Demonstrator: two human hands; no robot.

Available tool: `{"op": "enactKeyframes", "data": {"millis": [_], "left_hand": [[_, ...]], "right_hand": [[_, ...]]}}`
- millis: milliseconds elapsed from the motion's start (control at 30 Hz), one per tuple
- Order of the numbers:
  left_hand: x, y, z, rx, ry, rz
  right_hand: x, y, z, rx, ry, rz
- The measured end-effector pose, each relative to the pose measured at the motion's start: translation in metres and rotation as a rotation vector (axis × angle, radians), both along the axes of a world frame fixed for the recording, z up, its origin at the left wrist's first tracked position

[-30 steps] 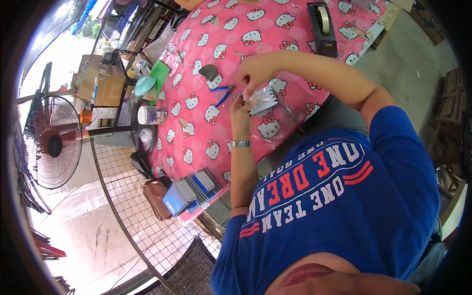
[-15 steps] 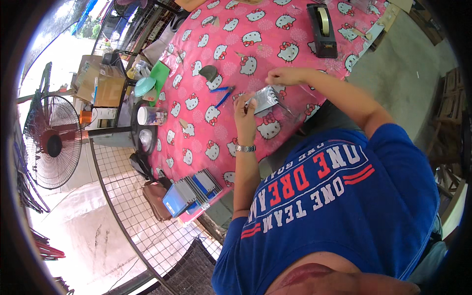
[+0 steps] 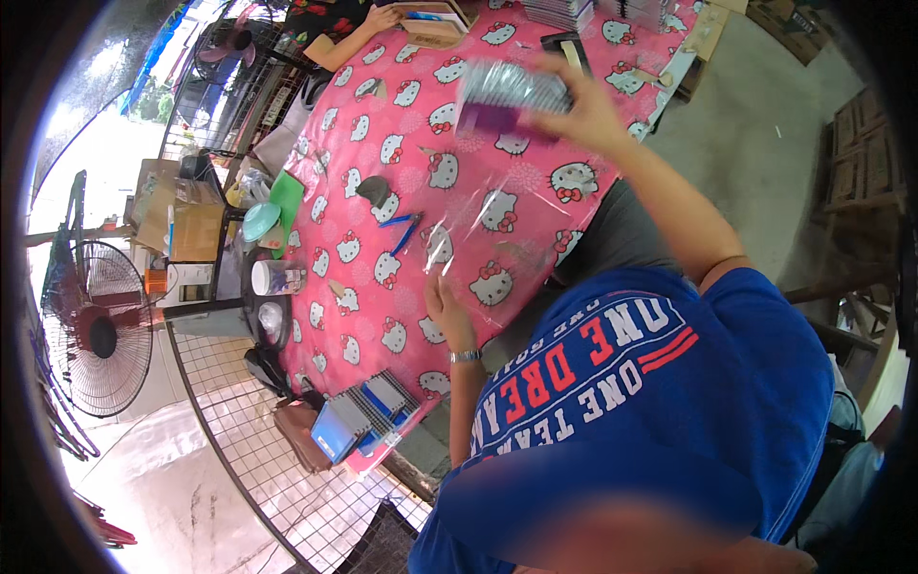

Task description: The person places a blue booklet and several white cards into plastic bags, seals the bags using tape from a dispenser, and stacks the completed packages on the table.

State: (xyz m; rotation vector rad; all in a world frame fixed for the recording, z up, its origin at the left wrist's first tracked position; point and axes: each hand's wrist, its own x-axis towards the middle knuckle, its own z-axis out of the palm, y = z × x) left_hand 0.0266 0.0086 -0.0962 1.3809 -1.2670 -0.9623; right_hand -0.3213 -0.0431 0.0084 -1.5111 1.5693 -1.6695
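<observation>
A thick bundle with a shiny silvery, ridged top and a purple side is raised over the far right part of the table. My right hand is closed around its right end; motion blurs it slightly. Nearer to me, a clear plastic bag lies spread on the pink patterned tablecloth. My left hand pinches the bag's near left edge between its fingertips. Left of the bag are blue-handled pliers and a dark grey rounded piece.
A black tape dispenser stands behind my right hand. Another person's arm reaches to an open box at the far edge. Stacked cases are nearby. Blue and grey notebooks, a jar and a fan stand left.
Both hands were at a silvery pack near the table's middle. Now my right hand holds a bundle farther away, while my left is nearer on the clear bag. The view has shifted, showing another person's arm.
</observation>
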Motion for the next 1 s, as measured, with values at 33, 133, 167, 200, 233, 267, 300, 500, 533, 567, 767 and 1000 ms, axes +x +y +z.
{"op": "enactKeyframes", "data": {"millis": [33, 133, 167, 200, 233, 267, 300, 500, 533, 567, 767, 1000], "left_hand": [[0.007, 0.007, -0.003, 0.051, -0.069, 0.011], [0.024, 0.025, -0.018, 0.089, -0.099, 0.050], [0.029, 0.031, -0.022, 0.074, -0.064, 0.065], [0.027, 0.034, -0.019, 0.075, -0.061, 0.060], [0.024, 0.037, -0.013, 0.085, -0.084, 0.050], [0.021, 0.039, -0.008, 0.091, -0.106, 0.045], [0.025, 0.041, -0.010, 0.087, -0.103, 0.051], [0.037, 0.054, -0.008, 0.093, -0.171, 0.075], [0.039, 0.061, -0.007, 0.095, -0.194, 0.084], [0.041, 0.067, -0.006, 0.097, -0.216, 0.094], [0.047, 0.084, 0.002, 0.082, -0.194, 0.093], [0.066, 0.069, 0.094, -0.221, -0.488, 0.405]], "right_hand": [[-0.030, -0.011, -0.005, -0.168, 0.033, -0.215], [-0.113, -0.035, -0.020, -0.007, 0.037, -0.653], [-0.131, -0.036, -0.018, 0.075, 0.073, -0.779], [-0.156, -0.040, -0.026, 0.180, 0.146, -0.826], [-0.181, -0.045, -0.037, 0.285, 0.218, -0.871], [-0.202, -0.052, -0.046, 0.280, 0.220, -0.872], [-0.218, -0.061, -0.055, 0.410, 0.175, -0.798], [-0.240, -0.097, -0.119, 0.461, 0.424, -0.698], [-0.232, -0.096, -0.116, 0.555, 0.634, -0.609], [-0.221, -0.098, -0.126, 0.622, 0.810, -0.528], [-0.255, -0.096, -0.175, 0.388, 0.949, -0.582], [-0.240, -0.116, -0.159, 0.567, 1.032, -0.493]]}}
